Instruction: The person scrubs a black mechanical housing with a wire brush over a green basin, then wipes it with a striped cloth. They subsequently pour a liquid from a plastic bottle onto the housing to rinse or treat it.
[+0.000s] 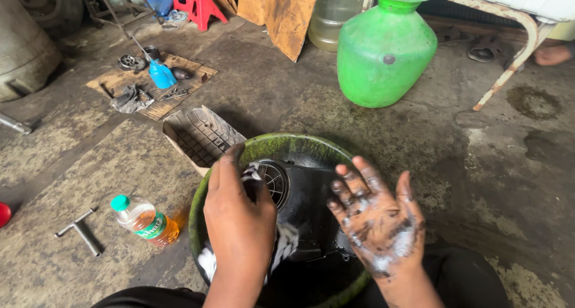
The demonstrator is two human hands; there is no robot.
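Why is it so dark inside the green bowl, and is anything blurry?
Head view: soft daylight, no hard shadows; the green basin looks dark because a black part fills it. The soapy right hand and the left hand holding a cloth are sharp; the edges bend slightly.

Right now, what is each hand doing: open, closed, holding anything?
Left hand: closed on a white rag, pressed to the black part in the green basin.
Right hand: open, fingers spread, soapy and grimy, holding nothing.

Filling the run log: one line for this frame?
left hand: holds rag | right hand: open, soapy | black part in green basin
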